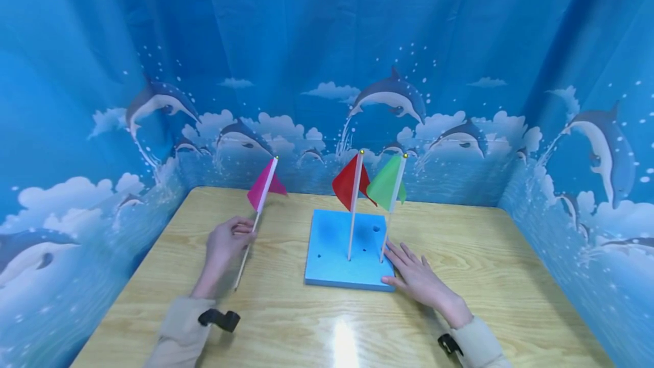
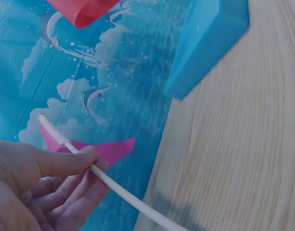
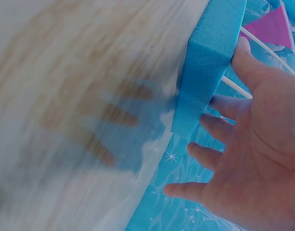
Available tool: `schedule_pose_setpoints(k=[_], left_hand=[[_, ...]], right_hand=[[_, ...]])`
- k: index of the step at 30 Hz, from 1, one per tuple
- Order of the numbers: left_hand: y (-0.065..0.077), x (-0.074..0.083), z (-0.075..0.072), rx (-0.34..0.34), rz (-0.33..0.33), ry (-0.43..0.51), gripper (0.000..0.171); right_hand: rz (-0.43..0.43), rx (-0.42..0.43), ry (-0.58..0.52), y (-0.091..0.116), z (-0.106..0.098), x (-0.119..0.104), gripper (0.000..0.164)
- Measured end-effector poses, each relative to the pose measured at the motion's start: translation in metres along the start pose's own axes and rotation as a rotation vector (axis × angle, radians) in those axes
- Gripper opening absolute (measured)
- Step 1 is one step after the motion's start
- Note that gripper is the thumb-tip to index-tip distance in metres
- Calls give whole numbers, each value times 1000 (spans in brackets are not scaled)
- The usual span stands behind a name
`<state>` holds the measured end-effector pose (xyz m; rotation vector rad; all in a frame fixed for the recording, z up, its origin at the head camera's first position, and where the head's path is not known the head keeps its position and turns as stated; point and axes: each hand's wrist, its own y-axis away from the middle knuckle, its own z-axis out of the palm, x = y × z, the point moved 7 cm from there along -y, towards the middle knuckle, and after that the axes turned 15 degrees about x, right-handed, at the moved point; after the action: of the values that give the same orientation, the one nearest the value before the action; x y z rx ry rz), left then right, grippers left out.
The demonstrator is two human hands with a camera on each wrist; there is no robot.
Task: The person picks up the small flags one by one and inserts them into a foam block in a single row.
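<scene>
A magenta flag (image 1: 262, 187) on a white stick is pinched between the thumb and fingers of my left hand (image 1: 230, 243), left of the blue foam block (image 1: 329, 271). The stick leans, its lower end near the table. In the left wrist view the thumb presses the white stick (image 2: 121, 191) against the fingers. My right hand (image 1: 419, 277) lies with spread fingers against the block's right edge. From the block's top rise a red flag (image 1: 347, 183) and a green flag (image 1: 386, 183), their sticks standing in it. Small holes show in the block's top.
The wooden table (image 1: 276, 322) carries the block near its middle. A blue curtain (image 1: 306, 44) printed with dolphins and clouds closes off the back and both sides. Dark straps with small devices sit on both wrists, over beige sleeves (image 1: 184, 328).
</scene>
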<state>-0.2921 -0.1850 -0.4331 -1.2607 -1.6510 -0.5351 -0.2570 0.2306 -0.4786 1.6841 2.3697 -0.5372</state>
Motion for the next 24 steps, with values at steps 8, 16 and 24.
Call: schedule_pose_setpoints(k=[8,16,24], left_hand=[[0,23,23,10,-9,233,28],[4,48,49,11,-7,437,29],[16,68,81,10,17,573,32]], right_hand=[[-5,3,4,0,1,1,74],[0,1,-2,0,1,0,74],[-1,9,-2,0,0,0,74]])
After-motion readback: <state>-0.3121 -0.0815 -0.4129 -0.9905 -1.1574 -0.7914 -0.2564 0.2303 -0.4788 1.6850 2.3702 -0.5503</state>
